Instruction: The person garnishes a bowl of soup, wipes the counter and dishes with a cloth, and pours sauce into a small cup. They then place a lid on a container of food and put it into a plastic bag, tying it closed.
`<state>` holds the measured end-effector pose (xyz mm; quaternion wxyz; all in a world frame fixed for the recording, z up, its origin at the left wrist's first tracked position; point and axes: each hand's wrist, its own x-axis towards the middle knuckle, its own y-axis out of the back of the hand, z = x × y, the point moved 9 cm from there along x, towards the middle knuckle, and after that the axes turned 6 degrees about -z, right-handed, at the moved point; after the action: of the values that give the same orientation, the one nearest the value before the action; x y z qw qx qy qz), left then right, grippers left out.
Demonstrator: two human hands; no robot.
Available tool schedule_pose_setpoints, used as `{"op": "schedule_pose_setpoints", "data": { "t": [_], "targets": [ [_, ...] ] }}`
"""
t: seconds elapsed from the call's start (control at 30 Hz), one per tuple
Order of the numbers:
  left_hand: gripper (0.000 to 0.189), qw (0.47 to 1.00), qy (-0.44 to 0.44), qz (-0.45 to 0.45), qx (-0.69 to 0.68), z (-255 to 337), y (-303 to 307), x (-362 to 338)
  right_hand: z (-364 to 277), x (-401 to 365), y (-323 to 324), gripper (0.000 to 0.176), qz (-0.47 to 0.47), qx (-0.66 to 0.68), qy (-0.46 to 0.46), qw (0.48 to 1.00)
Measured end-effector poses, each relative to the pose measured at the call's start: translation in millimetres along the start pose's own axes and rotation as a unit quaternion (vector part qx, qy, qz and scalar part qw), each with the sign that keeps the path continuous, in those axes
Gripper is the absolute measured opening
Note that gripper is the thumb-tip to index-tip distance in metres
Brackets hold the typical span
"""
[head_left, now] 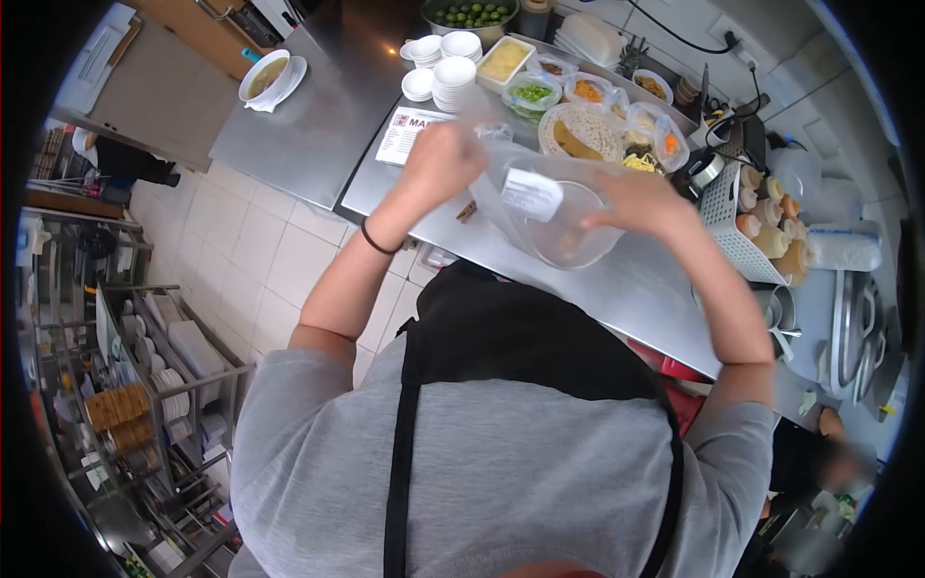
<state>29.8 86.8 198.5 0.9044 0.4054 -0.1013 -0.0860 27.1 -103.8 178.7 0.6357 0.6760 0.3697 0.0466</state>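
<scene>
Over the front of the steel counter, a clear plastic bag (499, 210) is stretched between my hands. A printed white slip (533, 196) shows on it, and a round clear container (578, 249) appears to be inside. My left hand (444, 159) is closed in a fist, slightly blurred, with the bag's upper corner gathered in it. My right hand (641, 204) grips the bag's other side, some fingers seen through the plastic beside the container. A small brown clothespin (466, 211) lies below my left wrist. Behind my left hand rests a printed card (393, 141).
Stacked white bowls (454, 79), a tray of yellow food (505, 61) and bagged toppings (531, 93) crowd the counter's back. On the right stands a white basket of bottles (737, 231). A soup bowl (266, 77) sits far left. Another person (819, 462) is at lower right.
</scene>
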Motion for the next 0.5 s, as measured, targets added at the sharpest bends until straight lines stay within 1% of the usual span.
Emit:
{"op": "schedule_pose_setpoints", "data": {
  "t": [0.03, 0.07, 0.1, 0.13, 0.17, 0.2, 0.27, 0.3, 0.33, 0.37, 0.4, 0.43, 0.47, 0.5],
  "targets": [
    [0.037, 0.998, 0.011, -0.041, -0.041, -2.0, 0.4, 5.2, 0.2, -17.6, 4.8, 0.042, -0.085, -0.037, -0.015, 0.996],
    [0.037, 0.998, 0.012, -0.038, -0.040, -4.1, -0.3, 10.2, 2.6, -33.6, 4.9, 0.038, -0.169, -0.074, -0.029, 0.982],
    [0.036, 0.978, -0.020, -0.085, -0.190, -0.5, -12.0, 15.2, 5.7, -44.4, 10.1, 0.038, -0.168, -0.077, -0.026, 0.982],
    [0.035, 0.932, -0.051, -0.129, -0.334, 7.8, -20.7, 16.8, -6.8, -53.8, 17.4, 0.035, -0.136, -0.052, 0.068, 0.987],
    [0.033, 0.914, -0.059, -0.151, -0.371, 23.5, -25.2, 15.4, -23.0, -61.3, 23.7, 0.033, -0.104, -0.027, 0.162, 0.981],
    [0.031, 0.895, -0.069, -0.171, -0.407, 43.5, -32.3, 12.8, -27.2, -60.3, 23.9, 0.033, -0.102, -0.032, 0.170, 0.980],
    [0.032, 0.918, -0.163, -0.163, -0.322, 81.9, -49.2, 8.5, -36.3, -55.5, 49.6, 0.026, 0.027, 0.022, 0.185, 0.982],
    [0.036, 0.918, -0.173, -0.145, -0.327, 98.8, -54.8, 0.8, -43.5, -53.7, 50.3, 0.026, 0.031, 0.017, 0.194, 0.980],
    [0.040, 0.916, -0.184, -0.127, -0.332, 111.8, -56.0, -5.8, -49.8, -54.0, 60.7, 0.021, 0.083, 0.067, 0.202, 0.974],
    [0.040, 0.920, -0.184, -0.119, -0.326, 115.4, -53.8, -6.0, -54.4, -55.9, 71.0, 0.017, 0.134, 0.120, 0.208, 0.961],
    [0.042, 0.931, -0.179, -0.090, -0.305, 115.9, -47.9, -5.0, -62.4, -56.9, 72.8, 0.017, 0.136, 0.116, 0.216, 0.960],
    [0.044, 0.941, -0.174, -0.061, -0.285, 114.8, -39.6, -3.4, -66.3, -61.8, 83.7, 0.016, 0.189, 0.127, 0.215, 0.950],
    [0.044, 0.942, -0.174, -0.056, -0.281, 111.4, -26.3, -0.5, -67.4, -66.4, 94.0, 0.015, 0.242, 0.137, 0.213, 0.937],
    [0.044, 0.958, -0.187, -0.044, -0.212, 107.4, -5.1, 1.8, -63.0, -73.0, 105.1, 0.014, 0.316, 0.144, 0.208, 0.915]
  ]
}}
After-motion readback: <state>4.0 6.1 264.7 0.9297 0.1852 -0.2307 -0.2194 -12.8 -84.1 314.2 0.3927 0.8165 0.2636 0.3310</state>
